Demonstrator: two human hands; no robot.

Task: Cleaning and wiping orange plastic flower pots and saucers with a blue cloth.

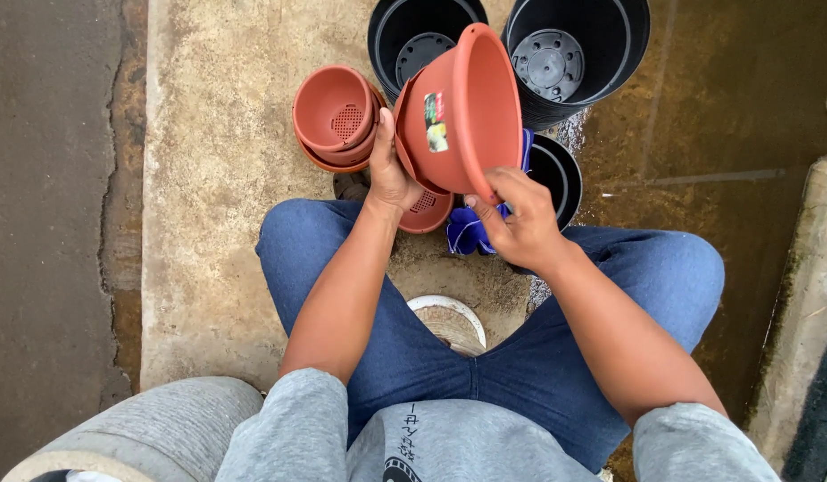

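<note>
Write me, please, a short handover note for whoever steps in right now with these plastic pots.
Left hand: holds the back rim of the tilted terracotta-coloured plastic bowl pot, the one with a sticker on its side.
Right hand: fingers pinch the same pot's front rim.
Things: a small stack of terracotta-coloured plastic pots with mesh bottoms lies on the concrete slab, left of the hands. Another terracotta-coloured pot sits under the held one. Two tall black plastic pots stand beyond, and a blue cloth lies below the right hand.
Done: one pot lifted.
Left: the held pot is not yet set down.
</note>
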